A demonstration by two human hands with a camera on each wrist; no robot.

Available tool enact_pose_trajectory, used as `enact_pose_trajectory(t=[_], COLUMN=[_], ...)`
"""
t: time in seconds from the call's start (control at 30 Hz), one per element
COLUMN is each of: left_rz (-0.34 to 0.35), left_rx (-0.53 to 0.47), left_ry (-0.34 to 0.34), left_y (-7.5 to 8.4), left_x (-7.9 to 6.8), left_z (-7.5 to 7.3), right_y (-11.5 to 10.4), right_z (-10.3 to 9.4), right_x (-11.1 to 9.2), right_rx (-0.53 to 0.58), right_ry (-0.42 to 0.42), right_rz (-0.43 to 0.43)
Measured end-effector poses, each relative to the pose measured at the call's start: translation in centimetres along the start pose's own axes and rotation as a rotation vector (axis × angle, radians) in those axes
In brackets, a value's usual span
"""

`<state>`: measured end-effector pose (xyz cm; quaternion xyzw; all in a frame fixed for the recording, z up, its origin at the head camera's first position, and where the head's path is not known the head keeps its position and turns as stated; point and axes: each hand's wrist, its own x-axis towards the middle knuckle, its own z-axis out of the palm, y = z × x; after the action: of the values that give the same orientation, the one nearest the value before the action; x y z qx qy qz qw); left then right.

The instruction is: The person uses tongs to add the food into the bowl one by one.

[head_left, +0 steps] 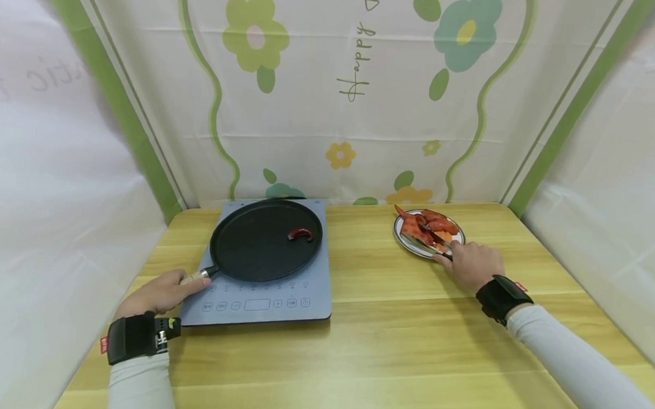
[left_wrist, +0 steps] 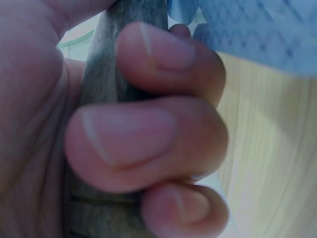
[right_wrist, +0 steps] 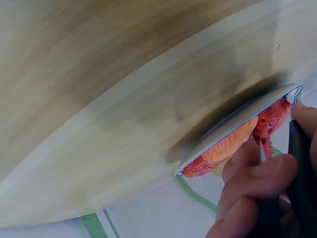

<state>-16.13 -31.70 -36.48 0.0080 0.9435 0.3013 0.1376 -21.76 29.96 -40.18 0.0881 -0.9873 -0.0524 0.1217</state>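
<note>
So the left hand has its fingers curled snugly round the handle of a flat black pan, which sits on a grey cooktop towards the left of the worktop. Right hand is pinching a pair of dark-handled tongs between thumb and curled fingers, over a small plate off to the right. Can't tell if the tips are actually gripping any food.

The pan's got one curved dark-red piece right of centre. The plate holds red food plus orange slices (kinda salmon-looking, striped). Tongs run diagonally, tips aimed away and leftward; the pan's handle points back towards the person, angled left.
</note>
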Motion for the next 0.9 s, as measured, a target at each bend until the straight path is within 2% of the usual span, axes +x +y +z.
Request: enact_pose_trajectory(t=[0.43,0.67,0.9], left_rz=[0.009,0.003,0.009], left_rx=[0.020,-0.014,0.015], left_ry=[-0.002,0.004,0.011], left_y=[0.0,0.1,0.0], left_x=[0.0,-0.2,-0.2], left_z=[-0.1,-0.1,0.0], right_y=[0.8,0.8,1.3], right_z=[0.8,0.7,0.5], right_x=[-0.2,0.0,0.0], right_rx=[0.058,0.081,0.133], right_ry=[0.005,-0.030,-0.054], right_rz=[0.026,0.031,0.061])
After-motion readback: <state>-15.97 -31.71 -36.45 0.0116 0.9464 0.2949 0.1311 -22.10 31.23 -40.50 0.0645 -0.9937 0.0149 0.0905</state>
